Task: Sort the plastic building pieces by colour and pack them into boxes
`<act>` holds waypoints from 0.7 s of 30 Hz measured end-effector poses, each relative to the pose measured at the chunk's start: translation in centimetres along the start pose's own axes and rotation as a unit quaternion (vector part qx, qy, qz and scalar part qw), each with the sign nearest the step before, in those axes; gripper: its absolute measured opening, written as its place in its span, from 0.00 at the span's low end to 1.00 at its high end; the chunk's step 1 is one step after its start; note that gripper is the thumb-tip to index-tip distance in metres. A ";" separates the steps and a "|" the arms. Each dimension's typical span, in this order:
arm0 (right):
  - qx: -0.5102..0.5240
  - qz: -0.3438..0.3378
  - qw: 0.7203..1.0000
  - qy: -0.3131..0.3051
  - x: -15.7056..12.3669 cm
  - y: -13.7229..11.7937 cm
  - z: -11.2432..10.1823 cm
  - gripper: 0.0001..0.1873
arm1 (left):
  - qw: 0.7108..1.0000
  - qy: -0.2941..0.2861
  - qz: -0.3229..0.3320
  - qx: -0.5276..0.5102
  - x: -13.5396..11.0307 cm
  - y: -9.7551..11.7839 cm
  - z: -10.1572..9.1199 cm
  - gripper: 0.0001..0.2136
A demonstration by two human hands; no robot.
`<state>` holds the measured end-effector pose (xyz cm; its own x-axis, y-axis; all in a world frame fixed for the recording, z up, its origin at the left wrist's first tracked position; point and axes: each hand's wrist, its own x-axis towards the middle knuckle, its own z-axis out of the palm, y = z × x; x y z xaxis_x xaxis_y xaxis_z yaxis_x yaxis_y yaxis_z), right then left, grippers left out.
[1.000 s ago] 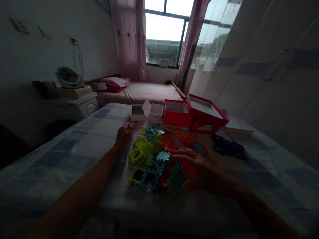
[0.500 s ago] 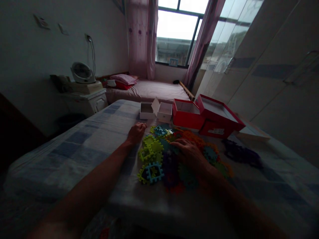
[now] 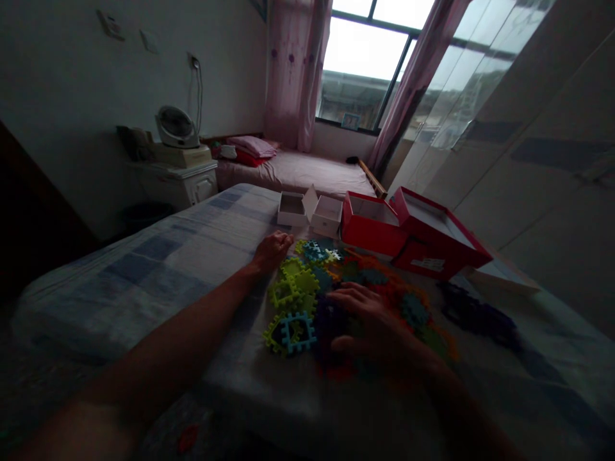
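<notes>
A heap of colourful toothed plastic tiles [image 3: 307,288] in green, blue, orange and red lies on a blue-checked bed cover [image 3: 182,256]. My left hand [image 3: 273,250] rests at the heap's far left edge with its fingers curled in, and I see nothing in it. My right hand [image 3: 369,320] lies on top of the heap, fingers spread flat over the tiles. A blue square tile [image 3: 298,331] and a green one [image 3: 283,293] lie at the near left of the heap.
Two small white boxes [image 3: 312,211] and an open red box with its lid [image 3: 408,234] stand behind the heap. A dark purple pile of tiles [image 3: 475,314] lies to the right. A second bed, a bedside cabinet with a fan [image 3: 177,128] and a window lie beyond.
My right hand has slid back toward me over the heap, after reaching left. The view has swung, so everything shifts right. My left hand has stayed at the heap's edge.
</notes>
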<state>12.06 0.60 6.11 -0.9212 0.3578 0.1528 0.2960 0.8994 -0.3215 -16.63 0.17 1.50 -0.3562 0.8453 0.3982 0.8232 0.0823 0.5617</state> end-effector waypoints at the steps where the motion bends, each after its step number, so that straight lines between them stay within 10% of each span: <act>1: 0.000 0.000 1.000 -0.027 -0.2 -0.2 0.3 0.41 | 1.000 0.000 -0.001 0.000 0.0 0.0 0.0 0.20; 13: -0.047 0.068 0.997 -0.006 1.3 -0.7 1.9 0.43 | 1.000 -0.003 -0.002 -0.002 0.0 -0.2 0.1 0.20; 21: -0.021 0.052 0.998 0.001 1.4 -1.0 1.7 0.24 | 1.000 -0.003 0.000 0.006 0.1 0.0 0.1 0.19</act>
<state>10.04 -0.19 5.06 -0.8843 0.4507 0.1220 0.4009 0.8668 -0.2964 -16.60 0.25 1.50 -0.3540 0.8486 0.3931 0.8283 0.0893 0.5531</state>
